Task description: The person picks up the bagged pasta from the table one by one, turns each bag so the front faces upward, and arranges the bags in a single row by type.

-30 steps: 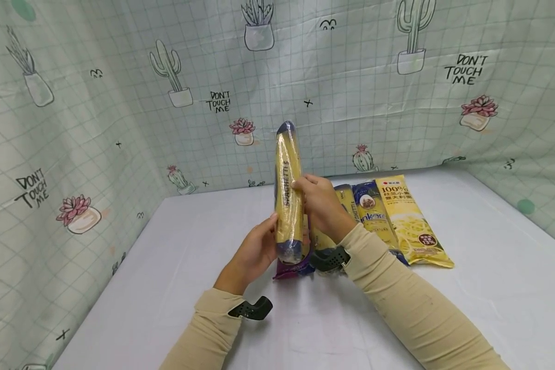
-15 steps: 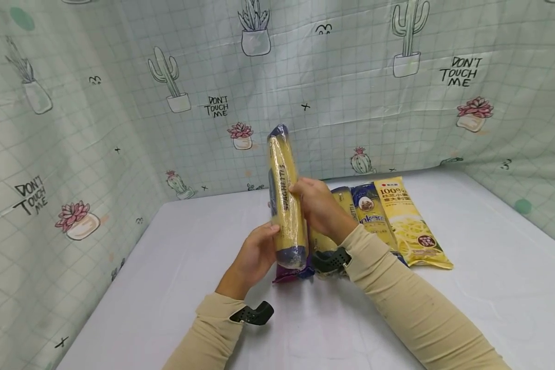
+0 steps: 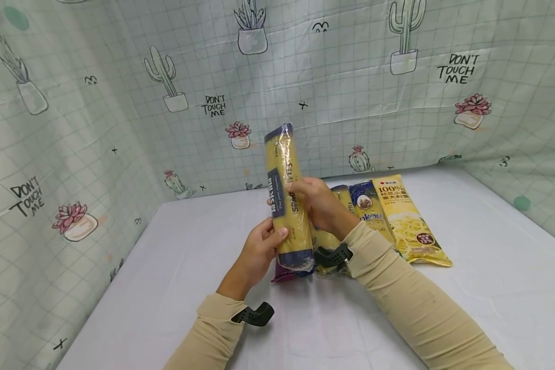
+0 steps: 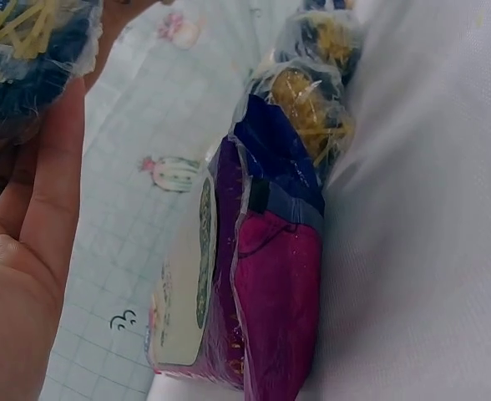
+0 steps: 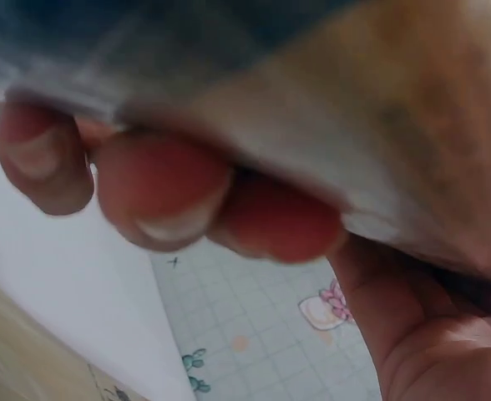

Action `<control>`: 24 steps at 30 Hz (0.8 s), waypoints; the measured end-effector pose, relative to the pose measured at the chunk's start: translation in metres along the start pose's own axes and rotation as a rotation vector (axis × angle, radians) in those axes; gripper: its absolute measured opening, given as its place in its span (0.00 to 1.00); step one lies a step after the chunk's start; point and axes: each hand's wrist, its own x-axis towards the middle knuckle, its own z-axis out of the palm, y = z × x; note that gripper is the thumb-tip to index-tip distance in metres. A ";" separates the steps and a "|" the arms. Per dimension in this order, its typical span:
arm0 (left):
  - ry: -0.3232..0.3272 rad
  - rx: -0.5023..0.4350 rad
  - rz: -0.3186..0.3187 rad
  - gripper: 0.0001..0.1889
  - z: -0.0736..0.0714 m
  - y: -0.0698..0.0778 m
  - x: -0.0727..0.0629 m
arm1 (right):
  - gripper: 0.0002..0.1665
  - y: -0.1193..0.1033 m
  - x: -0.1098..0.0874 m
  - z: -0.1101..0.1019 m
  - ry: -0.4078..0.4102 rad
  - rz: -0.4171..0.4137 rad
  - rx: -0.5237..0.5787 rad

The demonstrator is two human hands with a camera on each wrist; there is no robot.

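Observation:
A clear-wrapped pack of spaghetti point(image 3: 289, 213), yellow with dark blue ends, is held up above the table, leaning slightly left at its top. My left hand point(image 3: 254, 254) grips its lower left side, thumb on the front and fingers behind. Higher up, my right hand point(image 3: 321, 205) holds the right side, with its thumb across the front lettering. The left wrist view shows the pack's lower end point(image 4: 32, 63) with pasta tips showing through the film. In the right wrist view, fingertips point(image 5: 162, 188) curl at the edge of the blurred pack.
Behind the hands, a row of pasta packs lies on the white table point(image 3: 180, 246): a purple-and-pink pack point(image 4: 279, 292), another spaghetti pack point(image 3: 344, 198), a blue-and-yellow pack point(image 3: 372, 208) and a yellow pack point(image 3: 411, 221). A cactus-print curtain point(image 3: 189, 139) hangs around the table.
The spaghetti pack has turned about its length, from a narrow side to its broader face with a blue label. Its top has tipped a little left. Both hands still hold it.

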 end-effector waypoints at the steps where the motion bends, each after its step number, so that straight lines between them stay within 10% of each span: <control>1: 0.007 0.016 0.001 0.25 -0.001 0.000 0.000 | 0.29 0.000 0.000 -0.001 0.005 0.003 -0.009; 11: 0.053 0.160 0.026 0.19 -0.009 0.001 0.001 | 0.18 -0.008 -0.001 -0.013 0.058 0.006 -0.290; 24: 0.111 0.225 0.060 0.18 -0.008 -0.003 0.002 | 0.13 -0.006 0.001 -0.019 0.129 0.003 -0.349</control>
